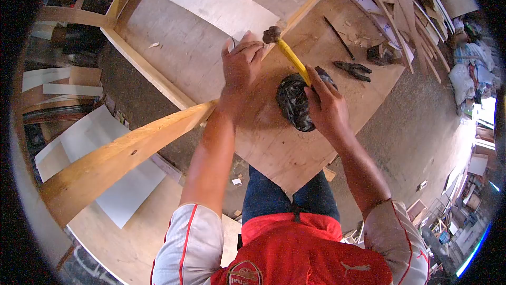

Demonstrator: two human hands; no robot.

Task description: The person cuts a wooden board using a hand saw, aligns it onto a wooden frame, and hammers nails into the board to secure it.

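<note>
My right hand [328, 105] grips a hammer [294, 59] by the lower part of its yellow handle. The hammer's dark, rusty head is just right of my left hand [242, 61], close to a wooden batten [303, 8]. My left hand's fingers are bent together at the batten, by the end of a long white strip [211, 1]; anything between the fingertips is hidden. Below the hammer handle, a black plastic bag [296, 107] rests on the plywood sheet [279, 153], partly covered by my right hand.
Pliers [353, 70] and a thin dark rod [339, 37] lie on the plywood at right. Wood offcuts [403, 11] are piled at upper right. A long timber piece [132, 145] juts toward the lower left from the wooden frame [150, 71].
</note>
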